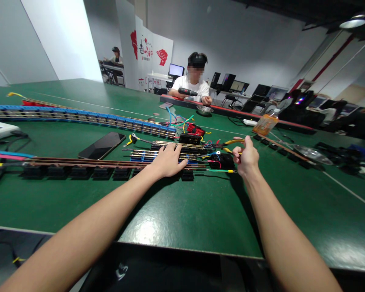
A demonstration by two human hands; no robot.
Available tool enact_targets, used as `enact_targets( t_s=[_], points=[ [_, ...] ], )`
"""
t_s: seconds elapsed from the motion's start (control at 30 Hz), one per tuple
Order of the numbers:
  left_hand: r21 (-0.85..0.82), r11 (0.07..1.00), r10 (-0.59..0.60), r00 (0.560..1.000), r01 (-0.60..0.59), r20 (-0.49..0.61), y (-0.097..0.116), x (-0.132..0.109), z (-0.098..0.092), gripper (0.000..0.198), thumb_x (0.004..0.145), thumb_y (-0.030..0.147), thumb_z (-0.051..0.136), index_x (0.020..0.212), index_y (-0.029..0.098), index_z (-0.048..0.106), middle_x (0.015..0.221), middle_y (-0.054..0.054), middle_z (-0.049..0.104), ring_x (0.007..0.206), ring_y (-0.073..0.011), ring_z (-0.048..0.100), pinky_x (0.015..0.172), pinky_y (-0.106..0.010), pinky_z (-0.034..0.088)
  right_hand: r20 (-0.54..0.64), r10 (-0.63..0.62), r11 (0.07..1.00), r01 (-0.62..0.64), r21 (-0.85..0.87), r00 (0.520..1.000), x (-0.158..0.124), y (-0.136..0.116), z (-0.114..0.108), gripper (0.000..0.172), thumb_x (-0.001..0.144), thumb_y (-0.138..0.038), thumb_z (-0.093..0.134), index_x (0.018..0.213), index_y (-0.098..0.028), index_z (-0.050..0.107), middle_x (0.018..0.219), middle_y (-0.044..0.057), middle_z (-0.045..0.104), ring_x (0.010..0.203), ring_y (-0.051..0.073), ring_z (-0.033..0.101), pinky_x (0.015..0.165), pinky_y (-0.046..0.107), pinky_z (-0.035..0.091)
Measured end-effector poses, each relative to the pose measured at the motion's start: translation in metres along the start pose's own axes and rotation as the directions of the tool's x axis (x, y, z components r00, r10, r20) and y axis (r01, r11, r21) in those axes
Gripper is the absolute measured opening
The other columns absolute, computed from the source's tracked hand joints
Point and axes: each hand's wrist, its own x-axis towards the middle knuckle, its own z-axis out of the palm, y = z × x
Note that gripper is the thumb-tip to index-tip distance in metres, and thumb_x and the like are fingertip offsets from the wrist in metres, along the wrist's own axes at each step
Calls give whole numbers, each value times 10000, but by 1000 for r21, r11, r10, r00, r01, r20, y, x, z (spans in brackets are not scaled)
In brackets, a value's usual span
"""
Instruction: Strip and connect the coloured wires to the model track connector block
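My left hand [169, 160] lies flat with its fingers spread across short rail sections with copper-coloured strips [167, 145] and blue supports. Beneath it runs a longer rail strip [88, 163] on black blocks. My right hand [247, 156] is closed around the yellow handles of a pair of pliers [233, 142]. The jaws of the pliers point left at the wired ends of the short sections; what lies between them is too small to tell. Under the pliers are a black block [223, 161] and a green wire [220, 170] with a yellow end.
A dark phone [102, 146] lies left of the rails, near a white box [1, 130]. Behind runs a long blue track [88, 118]. Across the green table [185, 219], another person [194, 81] holds a power drill [187, 92] by a metal bowl [205, 110]. An orange bottle [266, 123] stands right.
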Motion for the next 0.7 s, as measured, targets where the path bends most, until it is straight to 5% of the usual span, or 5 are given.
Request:
enact_targets(
  t_s=[0.47, 0.7],
  points=[
    [12, 1000, -5, 1000, 5, 6, 1, 0, 0, 565, 969, 507, 406, 1363, 108, 478, 1408, -221, 511, 1314, -357, 487, 1070, -513, 400, -20, 105, 993, -103, 62, 994, 6, 1, -6, 601, 877, -790, 382, 885, -214, 551, 337, -131, 292, 256, 56, 190, 290, 178, 156],
    [25, 1000, 1, 1000, -1, 1, 1, 0, 0, 587, 973, 517, 388, 1379, 102, 472, 1398, -218, 511, 1304, -359, 492, 1066, -518, 411, 70, -147, 984, 153, -92, 987, -4, 2, 3, 639, 828, -805, 455, 961, -196, 596, 357, -78, 448, 298, 67, 304, 337, 179, 181]
  ],
)
